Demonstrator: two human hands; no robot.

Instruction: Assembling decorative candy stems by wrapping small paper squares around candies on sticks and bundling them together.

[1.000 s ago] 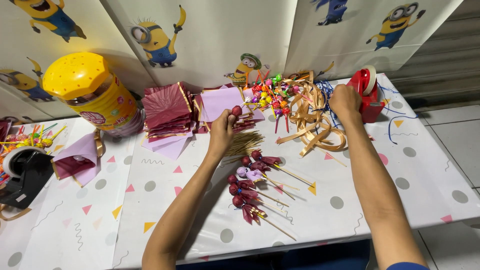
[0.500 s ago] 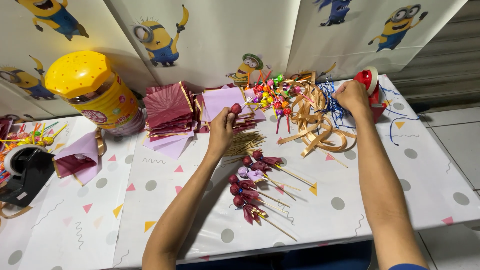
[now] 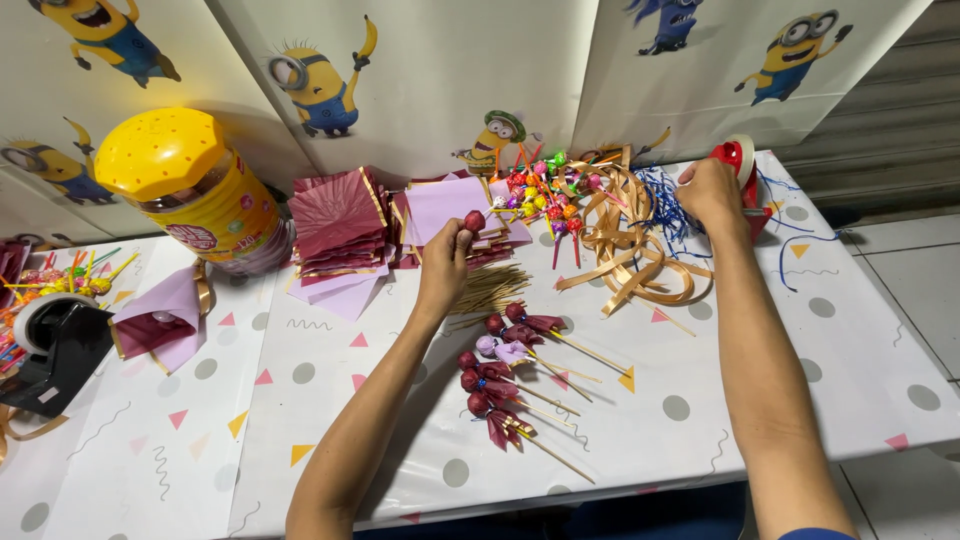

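Home craft table (image 3: 800, 330) — cartoon wall decor (image 3: 320, 80)

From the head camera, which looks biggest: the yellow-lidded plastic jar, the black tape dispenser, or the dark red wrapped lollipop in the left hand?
1. Yellow-lidded plastic jar
2. Black tape dispenser, partly cut off at the edge
3. Dark red wrapped lollipop, pinched in the left hand

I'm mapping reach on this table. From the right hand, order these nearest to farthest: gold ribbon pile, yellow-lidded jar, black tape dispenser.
From the right hand:
1. Gold ribbon pile, just to its left.
2. Yellow-lidded jar, far left at the back.
3. Black tape dispenser, at the table's left edge.
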